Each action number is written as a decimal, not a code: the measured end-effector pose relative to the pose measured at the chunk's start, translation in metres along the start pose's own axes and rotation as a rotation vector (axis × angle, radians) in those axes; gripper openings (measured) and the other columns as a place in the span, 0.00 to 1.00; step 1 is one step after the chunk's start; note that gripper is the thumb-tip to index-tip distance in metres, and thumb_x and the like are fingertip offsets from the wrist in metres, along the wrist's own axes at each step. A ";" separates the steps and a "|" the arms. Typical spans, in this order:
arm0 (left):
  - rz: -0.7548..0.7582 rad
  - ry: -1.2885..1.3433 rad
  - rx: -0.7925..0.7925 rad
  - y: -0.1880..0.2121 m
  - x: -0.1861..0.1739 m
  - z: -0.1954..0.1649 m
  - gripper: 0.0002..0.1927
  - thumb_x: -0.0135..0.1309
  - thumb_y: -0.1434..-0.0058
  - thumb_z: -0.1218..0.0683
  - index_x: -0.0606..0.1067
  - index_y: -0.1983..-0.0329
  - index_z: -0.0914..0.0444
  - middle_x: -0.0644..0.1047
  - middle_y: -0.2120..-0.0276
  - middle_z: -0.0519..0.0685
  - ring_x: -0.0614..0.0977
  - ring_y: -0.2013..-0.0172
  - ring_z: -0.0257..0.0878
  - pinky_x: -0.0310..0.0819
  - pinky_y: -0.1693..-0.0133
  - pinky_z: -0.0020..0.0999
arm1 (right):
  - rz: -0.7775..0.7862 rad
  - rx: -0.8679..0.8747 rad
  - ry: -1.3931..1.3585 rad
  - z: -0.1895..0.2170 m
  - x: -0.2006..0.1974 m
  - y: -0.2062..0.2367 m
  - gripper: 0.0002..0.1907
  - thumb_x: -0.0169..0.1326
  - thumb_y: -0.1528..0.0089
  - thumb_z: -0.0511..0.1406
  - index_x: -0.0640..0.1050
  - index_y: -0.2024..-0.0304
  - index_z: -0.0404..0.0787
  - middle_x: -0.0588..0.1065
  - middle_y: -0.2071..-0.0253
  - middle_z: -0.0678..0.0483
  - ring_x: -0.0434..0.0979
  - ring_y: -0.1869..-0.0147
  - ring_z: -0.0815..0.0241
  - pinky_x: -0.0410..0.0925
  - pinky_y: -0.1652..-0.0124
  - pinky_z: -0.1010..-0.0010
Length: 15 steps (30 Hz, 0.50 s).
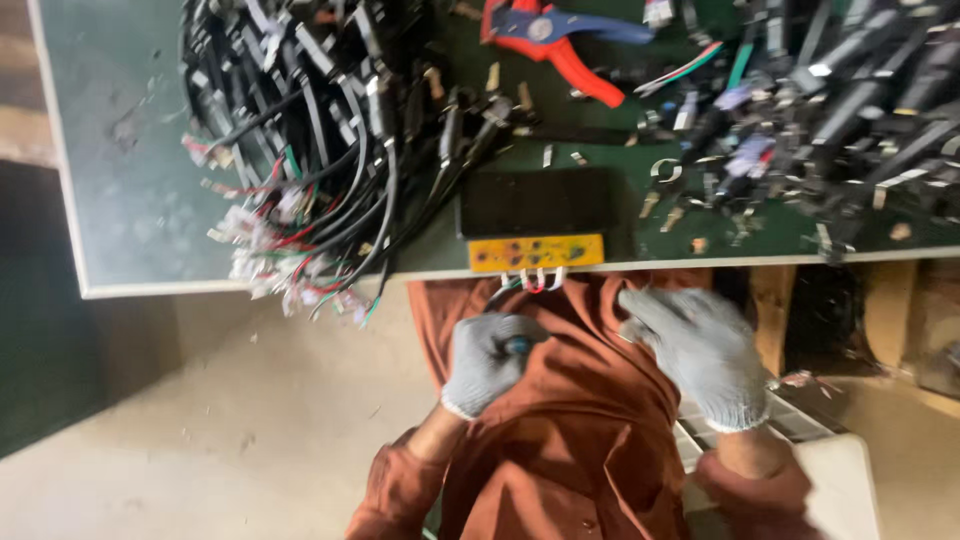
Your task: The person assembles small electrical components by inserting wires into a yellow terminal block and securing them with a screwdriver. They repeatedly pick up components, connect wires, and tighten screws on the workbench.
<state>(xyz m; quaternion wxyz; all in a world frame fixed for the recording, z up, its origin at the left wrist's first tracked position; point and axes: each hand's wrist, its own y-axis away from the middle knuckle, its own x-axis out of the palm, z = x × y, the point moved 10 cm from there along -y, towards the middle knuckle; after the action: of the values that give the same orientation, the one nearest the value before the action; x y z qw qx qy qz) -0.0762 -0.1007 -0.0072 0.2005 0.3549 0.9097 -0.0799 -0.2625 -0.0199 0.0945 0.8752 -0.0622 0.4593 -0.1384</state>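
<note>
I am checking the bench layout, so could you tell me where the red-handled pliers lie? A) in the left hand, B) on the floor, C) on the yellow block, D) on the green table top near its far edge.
D: the red-handled pliers lie on the green table top near its far edge, well away from both gloved hands and the yellow block.

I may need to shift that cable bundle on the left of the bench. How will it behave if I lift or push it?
The cable bundle will probably flop and sag, since its black leads loop loosely. It may snag, because stripped wire ends overhang the table edge. Pushed, it would likely drag the neighbouring connectors tangled with it.
</note>
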 end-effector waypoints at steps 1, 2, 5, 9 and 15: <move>-0.010 0.089 0.005 -0.003 0.000 -0.006 0.09 0.51 0.42 0.60 0.82 0.65 0.57 0.82 0.71 0.49 0.83 0.72 0.45 0.77 0.68 0.37 | -0.143 0.158 -0.325 -0.007 0.003 0.008 0.10 0.64 0.43 0.32 0.82 0.59 0.38 0.80 0.59 0.54 0.83 0.58 0.58 0.74 0.61 0.69; -0.022 0.064 0.039 -0.007 0.001 -0.014 0.08 0.52 0.43 0.60 0.81 0.65 0.58 0.81 0.71 0.50 0.83 0.72 0.46 0.76 0.68 0.37 | -0.283 0.326 -0.646 -0.021 0.011 0.021 0.10 0.64 0.40 0.29 0.82 0.56 0.39 0.81 0.57 0.56 0.83 0.56 0.61 0.75 0.58 0.72; -0.014 0.018 0.096 -0.013 0.005 -0.030 0.07 0.55 0.46 0.60 0.81 0.65 0.58 0.79 0.72 0.50 0.81 0.72 0.48 0.74 0.67 0.38 | -0.057 0.234 -0.776 0.001 0.060 0.028 0.14 0.63 0.41 0.30 0.80 0.52 0.36 0.79 0.55 0.53 0.80 0.59 0.65 0.74 0.63 0.75; -0.013 -0.064 0.145 -0.016 0.003 -0.042 0.07 0.57 0.46 0.60 0.81 0.67 0.56 0.75 0.78 0.50 0.76 0.76 0.49 0.70 0.70 0.40 | -0.092 0.211 -0.554 -0.009 0.055 0.031 0.06 0.61 0.37 0.31 0.82 0.57 0.40 0.79 0.63 0.57 0.80 0.64 0.68 0.74 0.66 0.77; -0.004 -0.262 0.213 -0.013 -0.002 -0.053 0.08 0.58 0.49 0.62 0.80 0.69 0.55 0.73 0.80 0.47 0.76 0.78 0.45 0.68 0.71 0.40 | 0.005 -0.082 -0.112 0.035 0.035 0.024 0.12 0.63 0.43 0.30 0.81 0.56 0.37 0.77 0.68 0.54 0.77 0.66 0.58 0.71 0.65 0.67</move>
<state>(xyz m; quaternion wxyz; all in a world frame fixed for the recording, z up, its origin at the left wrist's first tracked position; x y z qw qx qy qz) -0.1002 -0.0962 0.0414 0.2785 0.3589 0.8627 -0.2221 -0.2103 -0.0085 0.0811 0.8966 -0.1047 0.4151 -0.1137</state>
